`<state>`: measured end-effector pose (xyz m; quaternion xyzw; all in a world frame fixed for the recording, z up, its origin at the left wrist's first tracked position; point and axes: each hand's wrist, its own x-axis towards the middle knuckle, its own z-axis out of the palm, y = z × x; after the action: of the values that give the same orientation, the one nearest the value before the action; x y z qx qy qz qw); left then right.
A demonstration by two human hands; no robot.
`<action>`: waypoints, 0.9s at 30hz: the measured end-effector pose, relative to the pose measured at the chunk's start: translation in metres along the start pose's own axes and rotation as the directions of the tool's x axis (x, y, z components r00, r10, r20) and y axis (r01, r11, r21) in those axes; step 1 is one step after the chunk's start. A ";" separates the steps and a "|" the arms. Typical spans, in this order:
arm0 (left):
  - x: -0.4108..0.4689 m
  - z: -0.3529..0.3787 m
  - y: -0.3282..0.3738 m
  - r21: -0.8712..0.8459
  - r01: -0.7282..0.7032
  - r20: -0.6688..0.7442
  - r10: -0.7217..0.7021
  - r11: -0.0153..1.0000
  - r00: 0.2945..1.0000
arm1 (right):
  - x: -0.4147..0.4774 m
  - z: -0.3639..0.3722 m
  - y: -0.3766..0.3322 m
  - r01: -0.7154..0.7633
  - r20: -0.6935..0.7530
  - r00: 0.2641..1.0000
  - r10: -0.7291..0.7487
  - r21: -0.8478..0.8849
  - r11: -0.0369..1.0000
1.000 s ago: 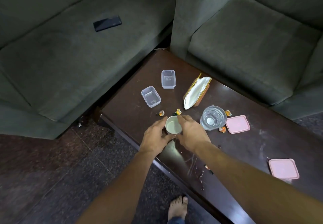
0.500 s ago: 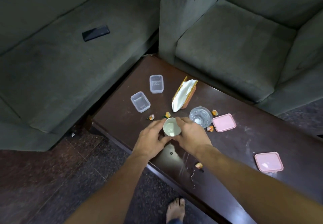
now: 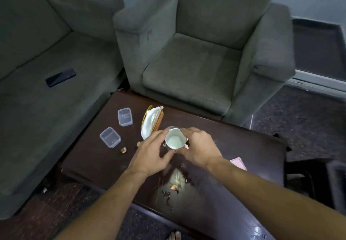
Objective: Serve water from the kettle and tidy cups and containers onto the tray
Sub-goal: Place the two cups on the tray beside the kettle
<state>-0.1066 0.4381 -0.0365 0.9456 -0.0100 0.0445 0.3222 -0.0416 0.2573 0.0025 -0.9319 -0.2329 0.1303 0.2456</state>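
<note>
A small white cup [image 3: 175, 140] is held above the dark wooden table [image 3: 243, 146], with my left hand [image 3: 149, 155] on its left side and my right hand [image 3: 198, 147] on its right. The cup's inside looks pale; whether liquid is in it I cannot tell. Behind the cup the rim of a clear glass [image 3: 170, 127] just shows. Two clear plastic containers [image 3: 110, 137] [image 3: 124, 116] lie open on the table's left part. A pink lid [image 3: 238, 163] peeks out beside my right forearm. No kettle or tray is in view.
A napkin holder [image 3: 152, 121] with white napkins stands behind the cup. Small orange scraps [image 3: 123, 150] [image 3: 174, 187] and spilled drops lie on the table. A grey sofa holds a black phone [image 3: 60, 77]; a grey armchair [image 3: 196, 67] stands behind the table. A dark stool [image 3: 309, 176] is at right.
Both hands have lifted the cup and carried it to the right, in front of the glass. The camera has tilted up, showing more of the armchair.
</note>
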 end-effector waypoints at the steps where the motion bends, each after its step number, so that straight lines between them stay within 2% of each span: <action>1: 0.002 0.003 0.008 -0.006 -0.025 -0.010 0.025 1.000 1.000 | -0.005 -0.006 0.006 -0.006 -0.005 1.000 0.006 0.000 1.000; 8: 0.024 0.039 0.081 -0.093 -0.121 -0.044 0.118 0.988 0.992 | -0.044 -0.065 0.060 -0.069 -0.065 0.995 0.070 0.010 0.998; 14: 0.057 0.085 0.175 -0.165 -0.274 -0.038 0.271 0.947 0.962 | -0.097 -0.143 0.129 -0.170 -0.130 0.977 0.168 -0.009 0.985; 19: 0.085 0.140 0.272 -0.236 -0.406 0.031 0.424 0.883 0.905 | -0.164 -0.214 0.195 -0.290 -0.224 0.932 0.283 0.006 0.957; 23: 0.096 0.195 0.357 -0.303 -0.489 0.106 0.539 0.818 0.835 | -0.223 -0.265 0.255 -0.455 -0.222 0.875 0.429 -0.079 0.887; 27: 0.097 0.256 0.437 -0.388 -0.495 0.200 0.596 0.777 0.778 | -0.283 -0.304 0.309 -0.574 -0.235 0.808 0.541 -0.102 0.813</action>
<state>-0.0108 -0.0634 0.0370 0.8316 -0.3446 -0.0147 0.4352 -0.0608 -0.2426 0.1351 -0.9844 0.0667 0.0849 0.1387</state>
